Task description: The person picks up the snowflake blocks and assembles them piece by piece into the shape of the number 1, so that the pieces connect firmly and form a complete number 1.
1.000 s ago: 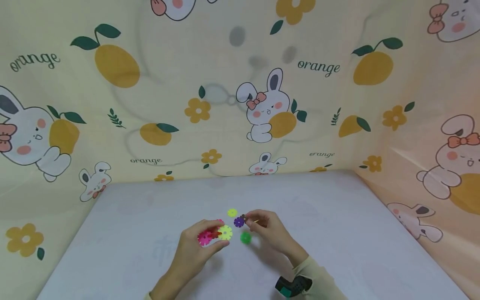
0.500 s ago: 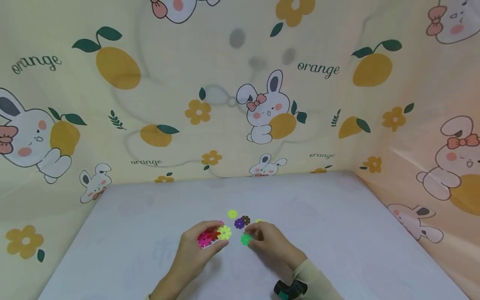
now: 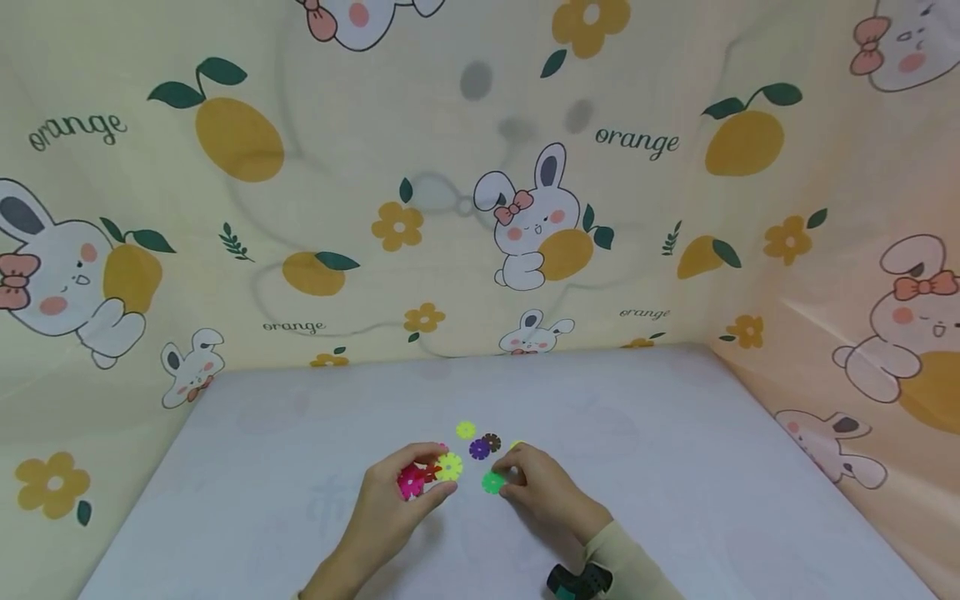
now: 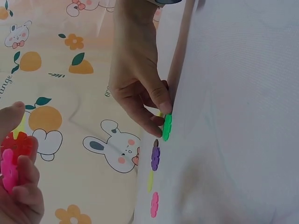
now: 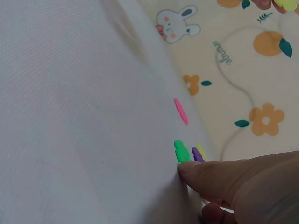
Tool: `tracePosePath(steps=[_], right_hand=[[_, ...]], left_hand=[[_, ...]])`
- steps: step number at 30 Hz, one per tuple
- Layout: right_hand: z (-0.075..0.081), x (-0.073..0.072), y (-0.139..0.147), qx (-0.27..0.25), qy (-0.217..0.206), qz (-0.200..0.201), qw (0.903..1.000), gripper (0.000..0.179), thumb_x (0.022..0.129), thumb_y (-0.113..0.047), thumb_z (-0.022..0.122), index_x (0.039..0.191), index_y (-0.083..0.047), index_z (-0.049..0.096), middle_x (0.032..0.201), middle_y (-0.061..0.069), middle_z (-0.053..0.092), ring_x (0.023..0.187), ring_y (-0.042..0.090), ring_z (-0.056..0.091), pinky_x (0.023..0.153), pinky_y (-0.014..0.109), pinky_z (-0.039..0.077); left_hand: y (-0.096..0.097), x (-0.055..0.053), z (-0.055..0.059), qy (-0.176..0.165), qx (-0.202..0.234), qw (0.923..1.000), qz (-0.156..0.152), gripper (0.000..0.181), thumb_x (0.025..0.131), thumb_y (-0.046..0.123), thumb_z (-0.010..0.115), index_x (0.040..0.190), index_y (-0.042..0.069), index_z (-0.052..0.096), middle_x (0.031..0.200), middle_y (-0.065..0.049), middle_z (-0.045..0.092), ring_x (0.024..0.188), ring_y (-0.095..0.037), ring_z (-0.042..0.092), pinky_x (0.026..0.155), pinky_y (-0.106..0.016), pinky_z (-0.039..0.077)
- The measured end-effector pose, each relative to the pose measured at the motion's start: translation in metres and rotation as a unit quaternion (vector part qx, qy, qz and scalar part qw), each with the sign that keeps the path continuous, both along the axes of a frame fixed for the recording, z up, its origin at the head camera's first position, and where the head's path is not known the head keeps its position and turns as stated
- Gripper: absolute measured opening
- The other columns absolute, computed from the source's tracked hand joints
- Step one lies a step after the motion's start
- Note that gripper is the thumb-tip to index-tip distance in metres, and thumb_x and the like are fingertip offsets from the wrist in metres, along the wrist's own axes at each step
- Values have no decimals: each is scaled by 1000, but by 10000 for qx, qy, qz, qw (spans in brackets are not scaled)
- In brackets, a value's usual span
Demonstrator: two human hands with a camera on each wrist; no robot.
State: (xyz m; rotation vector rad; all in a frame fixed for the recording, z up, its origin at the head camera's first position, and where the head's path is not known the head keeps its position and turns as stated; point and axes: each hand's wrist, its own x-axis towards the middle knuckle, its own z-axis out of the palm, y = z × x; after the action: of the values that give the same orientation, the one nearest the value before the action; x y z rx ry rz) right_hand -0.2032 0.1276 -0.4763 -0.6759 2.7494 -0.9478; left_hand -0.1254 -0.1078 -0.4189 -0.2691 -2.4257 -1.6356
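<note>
The left hand (image 3: 386,502) grips pink, red and yellow discs (image 3: 432,473); the right hand (image 3: 551,492) pinches a green disc (image 3: 489,486) (a purple disc (image 3: 476,452) lies near it on the table (image 3: 690,492)).

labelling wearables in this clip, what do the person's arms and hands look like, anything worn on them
The left hand and right hand are bare, with no gloves. The right arm has a pale beige sleeve, with a black device by its cuff bearing a teal patch. No cables show.
</note>
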Motion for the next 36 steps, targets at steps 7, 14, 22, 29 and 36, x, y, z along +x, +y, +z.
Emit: tracePosePath(steps=[7,14,22,29,36], right_hand=[[0,0,-2,23,-41,-104,9999,24,88,-9,77,111,-12,75,100,-2,62,77,11,49,64,22,41],[2,2,-4,28,-79,-31,10000,22,88,-8,76,109,-14,69,97,-3,60,79,11,49,67,24,42],[5,2,-6,-194,-370,146,9990,19,90,-7,74,99,-16,60,88,-5,62,77,10,53,66,23,46],[8,3,-8,-565,-607,236,9963,14,95,-7,66,106,-16,64,94,-2,64,77,10,57,66,22,50],[20,5,-8,-1461,-435,436,9873,17,97,-6,62,112,-10,70,98,6,69,64,3,52,59,20,47]], left_hand=[[-1,-1,-1,-168,4,9999,-19,36,79,20,87,112,22,72,110,4,74,96,-11,66,82,-13,55],[-2,-1,-3,-268,-56,9996,1,36,79,21,88,111,22,72,108,3,74,94,-10,65,82,-14,55],[-3,-3,-5,-212,-28,9998,-65,35,80,19,87,111,21,72,110,1,74,96,-11,66,83,-17,57],[-2,-3,-7,-234,-46,9997,-69,34,80,20,87,112,22,73,113,1,74,104,-16,67,86,-14,54],[-1,-2,-7,-165,-168,9997,-75,34,82,21,85,113,22,74,121,-4,74,115,-23,68,96,-29,57]])
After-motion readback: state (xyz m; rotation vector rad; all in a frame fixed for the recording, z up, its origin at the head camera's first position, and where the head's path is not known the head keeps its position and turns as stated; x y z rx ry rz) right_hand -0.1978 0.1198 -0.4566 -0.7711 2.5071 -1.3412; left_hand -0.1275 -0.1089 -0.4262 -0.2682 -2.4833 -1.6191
